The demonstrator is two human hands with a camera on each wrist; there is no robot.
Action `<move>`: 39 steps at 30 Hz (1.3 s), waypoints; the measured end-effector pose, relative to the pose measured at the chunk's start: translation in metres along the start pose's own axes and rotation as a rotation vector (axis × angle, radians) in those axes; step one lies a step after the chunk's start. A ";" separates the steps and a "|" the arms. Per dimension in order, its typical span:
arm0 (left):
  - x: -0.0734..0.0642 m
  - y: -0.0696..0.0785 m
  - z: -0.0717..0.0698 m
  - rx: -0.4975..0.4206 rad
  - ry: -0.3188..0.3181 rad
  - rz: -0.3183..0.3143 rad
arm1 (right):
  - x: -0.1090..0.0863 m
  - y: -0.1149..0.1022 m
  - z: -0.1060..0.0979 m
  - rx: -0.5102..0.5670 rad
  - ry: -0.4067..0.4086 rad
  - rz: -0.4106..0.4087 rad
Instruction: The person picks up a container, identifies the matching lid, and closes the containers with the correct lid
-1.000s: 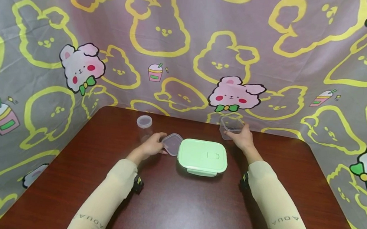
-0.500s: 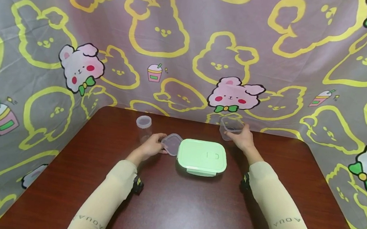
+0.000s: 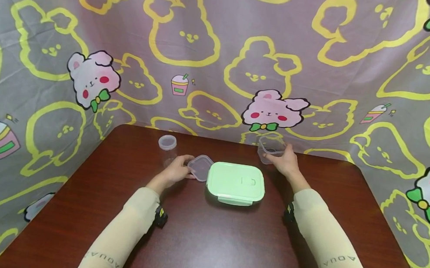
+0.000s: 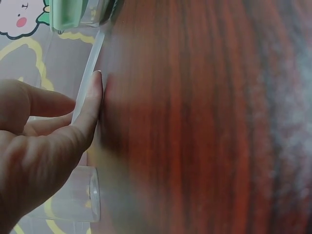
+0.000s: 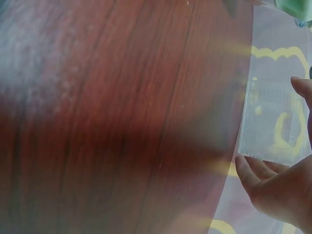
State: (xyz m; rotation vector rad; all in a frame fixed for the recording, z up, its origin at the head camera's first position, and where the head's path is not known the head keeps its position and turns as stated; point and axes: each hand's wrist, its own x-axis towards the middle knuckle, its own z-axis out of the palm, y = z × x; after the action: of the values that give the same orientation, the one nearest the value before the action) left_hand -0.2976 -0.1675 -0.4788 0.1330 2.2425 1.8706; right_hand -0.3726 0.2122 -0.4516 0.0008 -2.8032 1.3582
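My left hand [image 3: 176, 169] pinches the edge of a square translucent lid [image 3: 200, 168]; in the left wrist view the lid [image 4: 90, 73] is seen edge-on, tilted, between thumb and fingers. At the back right, my right hand [image 3: 284, 161] holds a clear square plastic container [image 3: 267, 156] by its side. The right wrist view shows this container [image 5: 270, 124] with fingers at one side and the thumb near another. Between the hands sits a light green lunch box [image 3: 235, 183] with its lid on, its left edge close to the translucent lid.
A clear round jar [image 3: 168, 151] with a whitish lid stands just behind the left hand. Patterned cloth [image 3: 205, 80] hangs behind and beside the brown wooden table [image 3: 219, 243]. Both wrists wear small black devices.
The view has shifted very slightly. Both hands keep their hold on the lid and the container, with no other clear movement.
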 end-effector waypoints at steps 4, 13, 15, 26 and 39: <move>-0.001 0.001 0.000 -0.005 0.015 -0.007 | -0.003 -0.002 -0.002 -0.004 0.003 -0.007; -0.001 0.001 0.001 0.006 0.049 -0.015 | -0.004 -0.002 -0.004 -0.022 0.006 -0.033; -0.001 0.000 0.002 0.007 0.061 -0.015 | -0.004 -0.001 -0.004 -0.024 0.008 -0.039; 0.002 -0.002 0.009 0.014 0.140 -0.014 | -0.006 -0.001 -0.006 -0.014 0.007 -0.074; 0.000 -0.001 0.007 0.037 0.147 0.000 | -0.014 -0.002 -0.012 -0.005 -0.006 -0.103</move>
State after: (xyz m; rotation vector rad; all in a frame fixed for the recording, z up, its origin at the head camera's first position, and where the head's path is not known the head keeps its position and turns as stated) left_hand -0.2962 -0.1610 -0.4806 0.0006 2.3733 1.8967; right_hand -0.3584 0.2203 -0.4433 0.1476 -2.7683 1.3307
